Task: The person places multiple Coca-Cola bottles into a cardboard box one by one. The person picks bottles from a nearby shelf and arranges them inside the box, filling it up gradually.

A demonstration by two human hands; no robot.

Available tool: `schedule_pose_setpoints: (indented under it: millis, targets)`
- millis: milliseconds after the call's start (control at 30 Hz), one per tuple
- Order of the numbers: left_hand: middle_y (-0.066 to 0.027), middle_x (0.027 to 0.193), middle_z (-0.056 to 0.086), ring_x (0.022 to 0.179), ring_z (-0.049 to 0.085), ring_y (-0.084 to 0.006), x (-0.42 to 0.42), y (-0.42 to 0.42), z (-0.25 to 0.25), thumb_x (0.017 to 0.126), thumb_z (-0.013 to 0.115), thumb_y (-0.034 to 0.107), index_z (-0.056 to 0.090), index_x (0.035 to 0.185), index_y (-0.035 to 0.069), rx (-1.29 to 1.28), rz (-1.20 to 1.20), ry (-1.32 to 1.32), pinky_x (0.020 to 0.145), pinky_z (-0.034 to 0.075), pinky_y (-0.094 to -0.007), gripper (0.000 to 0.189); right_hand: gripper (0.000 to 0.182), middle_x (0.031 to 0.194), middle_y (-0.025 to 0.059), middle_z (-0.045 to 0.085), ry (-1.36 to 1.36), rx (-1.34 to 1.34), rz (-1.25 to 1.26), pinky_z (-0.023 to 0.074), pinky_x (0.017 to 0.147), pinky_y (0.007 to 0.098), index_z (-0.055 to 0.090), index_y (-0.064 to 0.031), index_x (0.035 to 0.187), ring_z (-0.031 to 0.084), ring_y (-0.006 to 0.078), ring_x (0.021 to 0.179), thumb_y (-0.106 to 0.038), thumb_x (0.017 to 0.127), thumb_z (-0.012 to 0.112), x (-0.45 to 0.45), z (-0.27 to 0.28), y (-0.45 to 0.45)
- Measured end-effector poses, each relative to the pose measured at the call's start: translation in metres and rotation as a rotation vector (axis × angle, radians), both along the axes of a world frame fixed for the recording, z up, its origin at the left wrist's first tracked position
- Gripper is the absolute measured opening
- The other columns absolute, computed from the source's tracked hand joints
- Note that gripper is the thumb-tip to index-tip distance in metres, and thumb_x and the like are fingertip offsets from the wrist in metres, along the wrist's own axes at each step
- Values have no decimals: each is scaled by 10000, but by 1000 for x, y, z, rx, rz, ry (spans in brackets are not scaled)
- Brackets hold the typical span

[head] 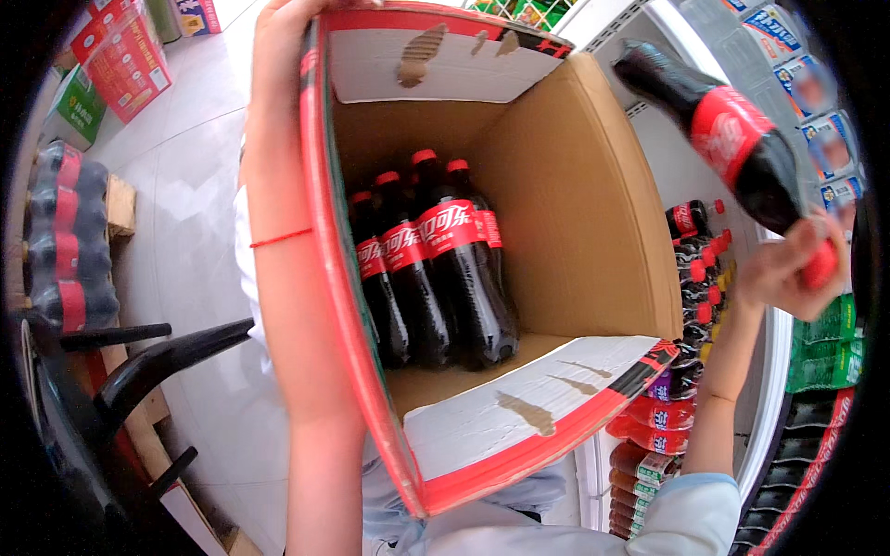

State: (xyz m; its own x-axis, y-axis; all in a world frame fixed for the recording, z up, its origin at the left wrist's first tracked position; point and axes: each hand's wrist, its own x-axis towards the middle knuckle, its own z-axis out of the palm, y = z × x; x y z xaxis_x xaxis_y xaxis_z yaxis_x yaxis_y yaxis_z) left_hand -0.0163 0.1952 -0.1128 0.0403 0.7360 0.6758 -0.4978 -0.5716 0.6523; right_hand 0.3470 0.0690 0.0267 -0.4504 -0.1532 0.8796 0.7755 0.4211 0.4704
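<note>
My left arm runs up along the outside of an open cardboard carton (584, 208), and my left hand (306, 14) lies on its far edge at the top of the view, its fingers partly cut off. Inside the carton several cola bottles (452, 229) with red caps and red labels stand grouped towards the left wall. Off to the right, my right hand (793, 267) grips another cola bottle (737, 139) by its capped neck, the base tilted up and away. That bottle is outside the carton, beside the fridge shelves.
Behind the carton's right side, a fridge shelf holds rows of bottles (697, 271). Green bottles (824, 354) stand at the far right. Shrink-wrapped cola bottles (66, 236), a black chair-like frame (174, 354) and a red box (122, 59) are on the left.
</note>
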Motion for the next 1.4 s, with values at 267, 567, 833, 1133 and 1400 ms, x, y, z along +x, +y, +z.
schedule_pose_setpoints:
  millis: [267,567,833,1133,1400]
  targets:
    - [-105,806,524,1021,495,-278,5,-3,7,847,305,13,489,782,4,-25,4,7,970,317,-416,195,236,936,121,589,389,-461,306,485,725,279,546,30,987,585,175,823,-143,837,489,-8,1,1]
    - [-104,826,520,1034,487,-284,1,1,1,853,309,15,487,802,2,20,27,75,967,319,-417,185,192,589,-13,477,-218,-1541,546,354,488,201,495,-33,704,447,46,554,-173,783,600,-154,-43,31]
    - [-103,843,517,1045,479,-289,-17,6,-2,858,313,16,486,821,1,103,-5,138,965,320,-418,177,344,670,110,582,-294,-2167,329,446,558,295,583,32,755,553,169,590,-311,772,557,-210,-152,96]
    - [-103,863,514,1057,471,-295,-18,13,-6,864,317,18,484,842,-1,149,-34,175,962,322,-419,170,434,728,126,561,-328,-2393,155,450,475,265,508,36,877,558,206,562,-386,776,510,-237,-209,119]
    - [-110,916,508,1106,424,-313,-15,20,-17,880,299,37,473,906,-2,182,-131,163,980,296,-432,181,959,1198,262,377,-578,-2635,3,377,865,380,-86,23,1301,458,306,1051,-411,735,554,-227,-209,117]
